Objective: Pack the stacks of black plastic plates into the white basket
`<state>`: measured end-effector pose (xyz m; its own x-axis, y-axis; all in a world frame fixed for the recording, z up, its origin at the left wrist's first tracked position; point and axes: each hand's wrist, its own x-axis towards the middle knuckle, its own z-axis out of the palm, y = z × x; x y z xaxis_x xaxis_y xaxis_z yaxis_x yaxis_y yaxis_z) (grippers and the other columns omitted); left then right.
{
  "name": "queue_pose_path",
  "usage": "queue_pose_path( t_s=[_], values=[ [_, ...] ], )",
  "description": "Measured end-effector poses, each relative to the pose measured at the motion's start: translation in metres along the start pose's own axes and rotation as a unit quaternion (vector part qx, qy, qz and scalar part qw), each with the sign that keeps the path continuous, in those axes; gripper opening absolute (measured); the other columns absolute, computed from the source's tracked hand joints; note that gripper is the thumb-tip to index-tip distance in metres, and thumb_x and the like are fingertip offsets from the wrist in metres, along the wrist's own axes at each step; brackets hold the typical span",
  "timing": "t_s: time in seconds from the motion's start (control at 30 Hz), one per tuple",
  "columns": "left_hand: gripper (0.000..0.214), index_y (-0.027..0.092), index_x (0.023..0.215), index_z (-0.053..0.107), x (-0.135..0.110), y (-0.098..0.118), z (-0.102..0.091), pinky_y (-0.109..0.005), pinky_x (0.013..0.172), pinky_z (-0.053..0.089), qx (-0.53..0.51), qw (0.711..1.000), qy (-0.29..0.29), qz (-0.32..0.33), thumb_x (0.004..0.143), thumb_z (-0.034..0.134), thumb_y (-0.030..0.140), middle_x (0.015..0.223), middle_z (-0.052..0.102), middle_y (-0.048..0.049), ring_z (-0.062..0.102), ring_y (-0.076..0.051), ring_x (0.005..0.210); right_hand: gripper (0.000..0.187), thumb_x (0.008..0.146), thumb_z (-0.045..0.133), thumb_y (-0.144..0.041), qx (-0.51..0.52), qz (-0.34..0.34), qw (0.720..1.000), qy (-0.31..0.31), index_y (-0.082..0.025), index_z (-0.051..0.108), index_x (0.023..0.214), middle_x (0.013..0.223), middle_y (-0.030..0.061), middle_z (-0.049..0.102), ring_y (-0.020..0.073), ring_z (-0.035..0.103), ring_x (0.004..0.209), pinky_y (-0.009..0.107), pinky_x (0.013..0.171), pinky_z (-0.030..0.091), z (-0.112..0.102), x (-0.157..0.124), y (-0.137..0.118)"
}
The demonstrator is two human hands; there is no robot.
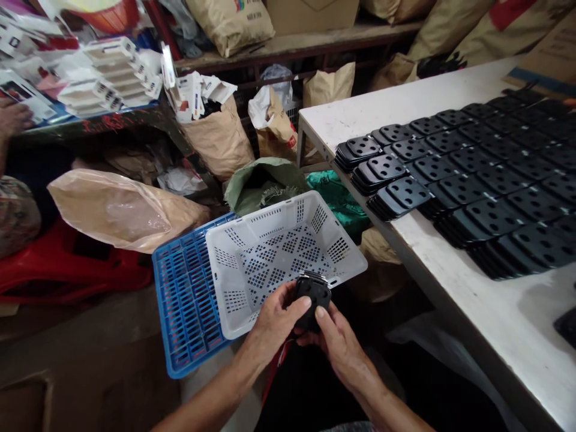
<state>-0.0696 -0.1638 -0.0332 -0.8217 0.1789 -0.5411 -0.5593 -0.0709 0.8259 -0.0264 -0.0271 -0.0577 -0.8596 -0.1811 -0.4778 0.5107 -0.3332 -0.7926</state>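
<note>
Both my hands hold a small stack of black plates (314, 294) with rounded corners and dark round spots, low in front of me. My left hand (281, 312) grips the stack's left side, its thumb lying on the top face. From the right, my right hand (339, 333) closes on the lower edge, thumb on top and fingers underneath. A shiny metal strip shows along the stack's far edge. Just beyond it is a white plastic basket (288, 210) with slotted walls and nothing inside. Rows of similar black plates (486, 174) lie in overlapping stacks on the table at right.
The basket rests on a blue crate (180, 300). The white table's edge (418, 258) runs along my right. An open paper sack (130, 210) and a green sack (265, 180) stand beyond. At far left, another person's hand (13, 117) is near white boxes (112, 72).
</note>
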Motion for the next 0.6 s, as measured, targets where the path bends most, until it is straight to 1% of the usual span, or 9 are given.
queue_pose_path(
  t_s=[0.07,0.17,0.23,0.3,0.4,0.47,0.53,0.6],
  values=[
    [0.047,0.014,0.111,0.064,0.011,0.007,-0.004,-0.031,0.081,0.051,0.024,1.0,0.007,0.005,0.072,0.072,0.039,0.104,0.07,-0.0082,0.063,-0.022,0.096,0.048,0.088,0.058,-0.058,0.04,-0.01,0.998,0.038,-0.021,0.055,0.119,0.106,0.0086,0.066,0.0214,0.068,0.081,0.036,0.065,0.059,0.012,0.01,0.005],
    [0.045,0.013,0.108,0.066,0.031,0.016,-0.013,-0.029,0.074,0.05,0.04,0.999,-0.006,0.003,0.071,0.071,0.04,0.097,0.07,-0.007,0.063,-0.02,0.088,0.052,0.082,0.063,-0.06,0.103,-0.016,0.991,0.086,-0.022,0.056,0.116,0.106,0.0077,0.067,0.0217,0.068,0.08,0.035,0.063,0.058,0.031,0.028,0.007],
    [0.041,0.012,0.102,0.068,0.045,0.023,-0.023,-0.028,0.071,0.047,0.059,0.998,-0.027,0.006,0.072,0.07,0.04,0.09,0.07,-0.0058,0.061,-0.018,0.082,0.052,0.077,0.068,-0.061,0.15,-0.003,0.983,0.103,-0.022,0.058,0.111,0.104,0.0067,0.067,0.0209,0.067,0.079,0.034,0.063,0.057,0.042,0.04,0.006],
    [0.038,0.012,0.098,0.07,0.058,0.029,-0.034,-0.027,0.071,0.046,0.083,0.995,-0.058,0.01,0.072,0.07,0.04,0.087,0.071,-0.0054,0.06,-0.018,0.079,0.05,0.074,0.071,-0.06,0.177,0.013,0.978,0.114,-0.023,0.058,0.104,0.102,0.0054,0.067,0.0196,0.067,0.076,0.033,0.061,0.056,0.049,0.05,0.004],
    [0.035,0.013,0.093,0.071,0.074,0.036,-0.049,-0.028,0.071,0.044,0.111,0.989,-0.099,-0.001,0.071,0.071,0.04,0.086,0.071,-0.0058,0.059,-0.018,0.078,0.045,0.073,0.073,-0.057,0.181,0.025,0.976,0.115,-0.024,0.057,0.099,0.102,0.0046,0.067,0.0189,0.066,0.075,0.033,0.061,0.055,0.054,0.06,0.002],
    [0.035,0.013,0.091,0.072,0.082,0.039,-0.056,-0.028,0.069,0.043,0.12,0.986,-0.111,-0.022,0.07,0.073,0.04,0.083,0.071,-0.0057,0.058,-0.018,0.075,0.044,0.073,0.074,-0.055,0.18,0.035,0.977,0.106,-0.024,0.056,0.097,0.103,0.0046,0.066,0.0191,0.066,0.075,0.034,0.062,0.055,0.054,0.064,0.001],
    [0.036,0.012,0.092,0.072,0.088,0.04,-0.06,-0.028,0.07,0.043,0.116,0.985,-0.119,-0.041,0.068,0.074,0.04,0.083,0.071,-0.006,0.059,-0.017,0.075,0.047,0.071,0.077,-0.056,0.185,0.047,0.977,0.092,-0.024,0.053,0.096,0.102,0.0046,0.066,0.0193,0.067,0.075,0.036,0.062,0.056,0.052,0.065,0.0],
    [0.039,0.011,0.095,0.072,0.092,0.042,-0.062,-0.028,0.072,0.044,0.104,0.985,-0.124,-0.055,0.067,0.076,0.038,0.086,0.071,-0.0069,0.06,-0.018,0.077,0.054,0.066,0.08,-0.057,0.191,0.053,0.977,0.074,-0.024,0.049,0.094,0.097,0.0038,0.066,0.02,0.068,0.075,0.036,0.064,0.056,0.047,0.066,-0.001]
  ],
)
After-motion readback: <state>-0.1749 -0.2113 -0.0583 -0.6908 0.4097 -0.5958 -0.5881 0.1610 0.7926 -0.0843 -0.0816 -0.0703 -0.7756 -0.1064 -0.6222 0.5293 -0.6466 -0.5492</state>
